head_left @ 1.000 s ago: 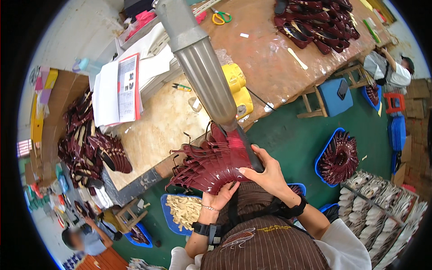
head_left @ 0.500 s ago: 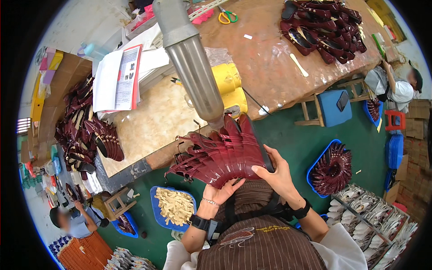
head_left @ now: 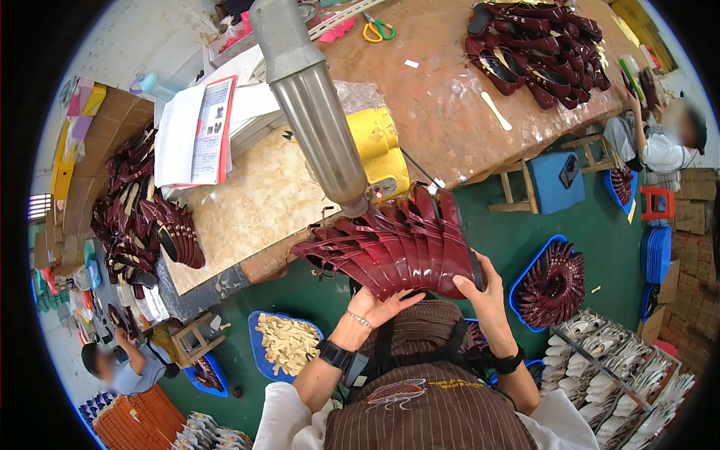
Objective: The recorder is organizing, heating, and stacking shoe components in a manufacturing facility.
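hands gripping fanned maroon shoe uppers | worn brown workbench | green floor

Two hands, left and right, support one fan of dark red shoe uppers, roughly a dozen, too overlapped to count exactly. One metal pipe hangs over the table beside one yellow machine. One pair of scissors lies at the far edge. One tray of tan pieces sits on the floor. Two other people are visible.
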